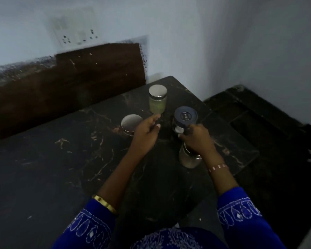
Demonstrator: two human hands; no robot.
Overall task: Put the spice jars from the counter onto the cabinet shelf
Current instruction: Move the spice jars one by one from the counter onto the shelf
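Note:
Several spice jars stand on the black marble counter (pixel 61 159). A green-filled jar with a silver lid (pixel 157 101) is farthest back. A silver-lidded jar (pixel 130 124) stands at the left, partly behind my left hand (pixel 146 133), whose fingers are apart just beside it. My right hand (pixel 197 139) is curled around the side of a jar with a dark blue lid (pixel 185 117). A fourth jar (pixel 188 158) sits under my right wrist, mostly hidden. No cabinet shelf is in view.
The counter ends at a corner on the right, with a lower dark ledge (pixel 258 126) beyond it. A brown backsplash (pixel 79 78) and a wall socket plate (pixel 75 33) lie behind. The wall closes in at the right.

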